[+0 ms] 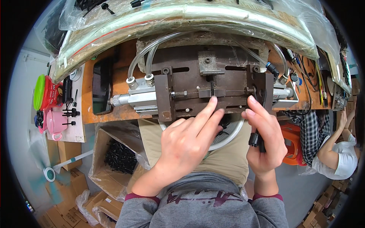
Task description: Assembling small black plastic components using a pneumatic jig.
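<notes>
Along the left edge of the bench stood a green and red plastic container [43,92] and a pink cup [56,122], with a few small black parts [71,113] lying beside them. Below the bench edge, an open cardboard box [99,146] held a heap of black parts [121,156]. Further right, a silver pneumatic cylinder [135,99] with clear hoses [146,51] ran into the brown metal jig [213,81] that filled the middle of the orange worktop [88,89].

My left hand [188,142] reached up to the front of that jig, fingers held narrow and close together, the index fingertip touching the small clamp block [212,93] on the thin rod. I could not tell whether anything was pinched beneath those fingers. A white fan-like guard [232,136] sat on my lap just behind that hand.

My right hand [266,138] was closed around a bundle of black parts [257,141], its index finger stretched up against the jig's right-hand plate [264,91]. Far to the right, another person in a white shirt [344,159] sat near an orange stool [292,142].
</notes>
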`<state>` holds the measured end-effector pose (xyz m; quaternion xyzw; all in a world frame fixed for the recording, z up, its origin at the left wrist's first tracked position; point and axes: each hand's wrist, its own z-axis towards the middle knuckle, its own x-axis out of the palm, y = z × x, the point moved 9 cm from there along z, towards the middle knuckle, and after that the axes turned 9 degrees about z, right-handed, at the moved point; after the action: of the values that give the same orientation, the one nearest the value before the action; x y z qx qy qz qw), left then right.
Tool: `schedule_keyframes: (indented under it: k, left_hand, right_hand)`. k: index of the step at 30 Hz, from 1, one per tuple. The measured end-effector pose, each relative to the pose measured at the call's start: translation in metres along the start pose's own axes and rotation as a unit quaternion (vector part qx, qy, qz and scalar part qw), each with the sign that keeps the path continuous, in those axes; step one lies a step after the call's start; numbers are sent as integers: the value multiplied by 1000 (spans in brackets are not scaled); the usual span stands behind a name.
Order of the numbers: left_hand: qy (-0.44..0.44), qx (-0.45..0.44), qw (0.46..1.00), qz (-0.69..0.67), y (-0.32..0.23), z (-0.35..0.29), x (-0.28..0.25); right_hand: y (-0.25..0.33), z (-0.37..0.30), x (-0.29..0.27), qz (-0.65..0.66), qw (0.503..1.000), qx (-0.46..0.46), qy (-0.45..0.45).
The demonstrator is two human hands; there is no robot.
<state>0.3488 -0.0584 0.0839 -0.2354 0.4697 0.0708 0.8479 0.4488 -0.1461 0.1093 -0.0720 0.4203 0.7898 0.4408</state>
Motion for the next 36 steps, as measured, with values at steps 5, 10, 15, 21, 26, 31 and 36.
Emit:
schedule_keyframes:
  k: [5,10,15,21,26,31,36]
  left_hand:
    - [-43,-29,949,-310,-8,-7,-21]
    - [-65,-23,967,-246,-6,-10,-24]
    - [-26,-27,992,-122,1,-15,-9]
    - [-10,-3,999,31,-4,-13,9]
    - [1,17,996,91,-5,-4,6]
    - [17,26,995,97,-6,-2,7]
    - [26,23,994,104,-6,-2,8]
  right_hand:
    - [9,-2,19,-11,998,-45,47]
    - [5,-2,23,-5,999,-15,33]
    - [-3,-10,6,-11,1000,10,-27]
    - [-2,-13,5,46,998,29,-42]
    - [-3,-13,0,140,989,23,-37]
    - [-11,-19,-5,182,978,44,-91]
    - [-10,-19,1,150,986,52,-53]
